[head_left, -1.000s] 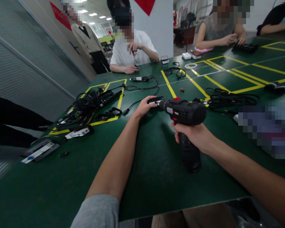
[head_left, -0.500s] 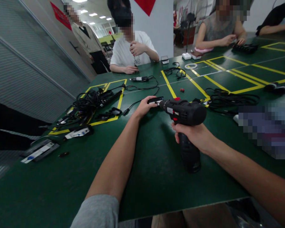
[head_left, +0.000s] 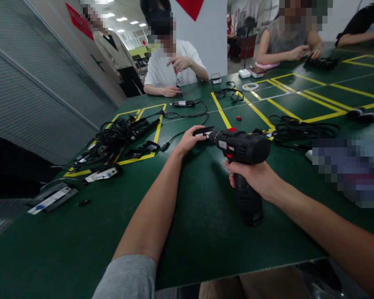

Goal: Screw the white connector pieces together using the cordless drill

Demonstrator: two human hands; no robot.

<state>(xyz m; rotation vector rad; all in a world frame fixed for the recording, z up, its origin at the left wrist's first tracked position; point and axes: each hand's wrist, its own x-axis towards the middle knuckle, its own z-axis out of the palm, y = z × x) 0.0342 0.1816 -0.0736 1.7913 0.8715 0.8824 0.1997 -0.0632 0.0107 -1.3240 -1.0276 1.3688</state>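
My right hand is wrapped round the grip of a black cordless drill with red details. The drill lies level, its chuck pointing left. At its tip is a small black and silver part, which the fingers of my left hand grip from the left side, low over the green table. Whether the bit touches the part is too small to tell. A thin black cable with a plug end lies just left of my left hand.
Tangled black cables lie at the left within yellow tape, near a grey and white device. Coiled cable is on the right. Across the table, a person in white and others sit; another person stands behind.
My hands and the drill have hardly moved. The person in white opposite has shifted the raised hand and spread its fingers. Dark clothing at the left edge has moved slightly.
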